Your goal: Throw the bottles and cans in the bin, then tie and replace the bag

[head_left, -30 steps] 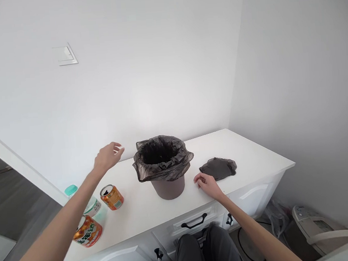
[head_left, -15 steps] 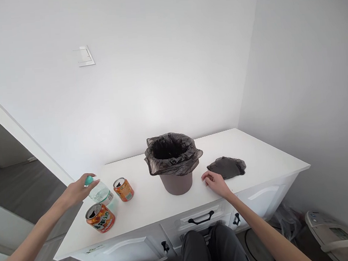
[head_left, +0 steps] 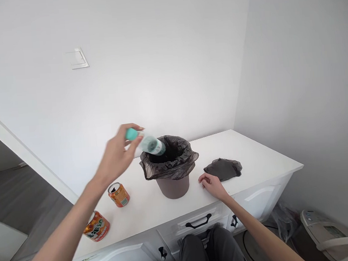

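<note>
Over the lined bin (head_left: 173,187)'s left side, the left hand (head_left: 115,153) pinches the tilted bottle (head_left: 154,145) by its capped end, an apparent drop-in step calling for release inside, while the right hand (head_left: 213,185) rests loosely curled, seemingly empty, by the dark bag (head_left: 223,169).

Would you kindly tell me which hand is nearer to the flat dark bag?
The right hand: it sits by the near-left edge of the bag; contact is unclear. The left hand is farther away, left of the lined bin, with a bottle in its grip.
</note>
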Demonstrator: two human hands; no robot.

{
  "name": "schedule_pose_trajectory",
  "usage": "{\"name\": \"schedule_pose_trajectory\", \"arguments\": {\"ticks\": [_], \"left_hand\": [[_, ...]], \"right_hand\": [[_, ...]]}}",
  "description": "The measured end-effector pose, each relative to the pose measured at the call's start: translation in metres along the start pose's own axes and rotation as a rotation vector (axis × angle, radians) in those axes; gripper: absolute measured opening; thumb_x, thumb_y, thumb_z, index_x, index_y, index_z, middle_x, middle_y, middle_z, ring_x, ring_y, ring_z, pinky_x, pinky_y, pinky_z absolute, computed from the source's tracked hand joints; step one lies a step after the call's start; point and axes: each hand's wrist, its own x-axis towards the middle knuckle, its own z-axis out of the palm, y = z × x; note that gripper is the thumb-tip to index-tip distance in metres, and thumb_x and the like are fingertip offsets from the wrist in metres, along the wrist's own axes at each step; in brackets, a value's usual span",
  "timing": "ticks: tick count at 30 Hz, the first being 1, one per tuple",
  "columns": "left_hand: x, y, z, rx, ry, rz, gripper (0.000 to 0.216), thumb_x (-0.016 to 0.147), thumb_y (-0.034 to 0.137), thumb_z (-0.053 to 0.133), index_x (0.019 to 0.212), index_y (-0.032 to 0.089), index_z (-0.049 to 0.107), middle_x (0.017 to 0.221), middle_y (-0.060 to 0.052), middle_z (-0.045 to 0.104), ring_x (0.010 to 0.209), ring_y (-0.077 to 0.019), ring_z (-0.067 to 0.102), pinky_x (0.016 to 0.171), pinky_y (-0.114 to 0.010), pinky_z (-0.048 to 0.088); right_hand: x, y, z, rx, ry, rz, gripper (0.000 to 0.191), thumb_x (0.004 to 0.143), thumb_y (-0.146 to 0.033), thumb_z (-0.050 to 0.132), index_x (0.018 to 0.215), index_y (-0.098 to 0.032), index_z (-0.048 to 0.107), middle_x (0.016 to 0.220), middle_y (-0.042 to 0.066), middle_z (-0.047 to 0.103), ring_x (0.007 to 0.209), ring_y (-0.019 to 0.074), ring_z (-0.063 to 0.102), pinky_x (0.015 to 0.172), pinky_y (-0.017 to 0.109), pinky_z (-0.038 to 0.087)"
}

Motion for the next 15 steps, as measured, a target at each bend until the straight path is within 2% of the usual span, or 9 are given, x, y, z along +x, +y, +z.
{"name": "schedule_pose_trajectory", "arguments": {"ticks": [5,8,12,13,15], "left_hand": [[0.02,0.011,0.066,-0.201,-0.269,0.121,0.036,0.101,0.05,0.047,0.125,0.026,0.057,0.116,-0.005,0.074,0.101,-0.0248,0.07,0.091,-0.041,0.058],[0.021,0.01,0.095,-0.209,-0.434,0.186,0.037,0.101,0.049,0.045,0.127,0.027,0.06,0.12,-0.006,0.074,0.106,-0.0266,0.07,0.097,-0.043,0.055],[0.015,0.005,0.113,-0.165,-0.608,0.259,0.05,0.102,0.056,0.041,0.138,0.026,0.059,0.145,-0.007,0.064,0.133,-0.0289,0.06,0.113,-0.042,0.046],[0.013,0.002,0.114,-0.166,-0.607,0.269,0.052,0.103,0.057,0.039,0.14,0.027,0.059,0.148,-0.006,0.062,0.136,-0.0282,0.057,0.115,-0.041,0.044],[0.01,-0.008,0.109,-0.164,-0.52,0.265,0.052,0.105,0.057,0.034,0.14,0.029,0.06,0.149,-0.004,0.062,0.138,-0.027,0.056,0.117,-0.04,0.043]], "right_hand": [[0.002,-0.003,-0.001,0.01,0.008,-0.011,0.023,0.084,-0.028,0.047,0.088,-0.021,0.068,0.074,0.002,0.069,0.069,0.0193,0.066,0.071,0.031,0.049],[0.003,-0.007,-0.001,0.015,0.004,-0.011,0.023,0.083,-0.027,0.047,0.087,-0.021,0.068,0.075,0.002,0.07,0.069,0.0194,0.067,0.071,0.031,0.05],[0.002,-0.012,-0.002,0.024,0.006,-0.011,0.023,0.082,-0.027,0.046,0.086,-0.022,0.068,0.076,0.002,0.07,0.068,0.019,0.066,0.071,0.031,0.05],[0.001,-0.013,-0.003,0.024,0.008,-0.008,0.023,0.082,-0.028,0.046,0.085,-0.022,0.068,0.076,0.002,0.07,0.068,0.0189,0.066,0.071,0.031,0.05],[0.001,-0.014,-0.003,0.018,0.012,-0.006,0.023,0.082,-0.028,0.046,0.085,-0.022,0.068,0.075,0.002,0.069,0.067,0.019,0.066,0.071,0.031,0.05]]}}
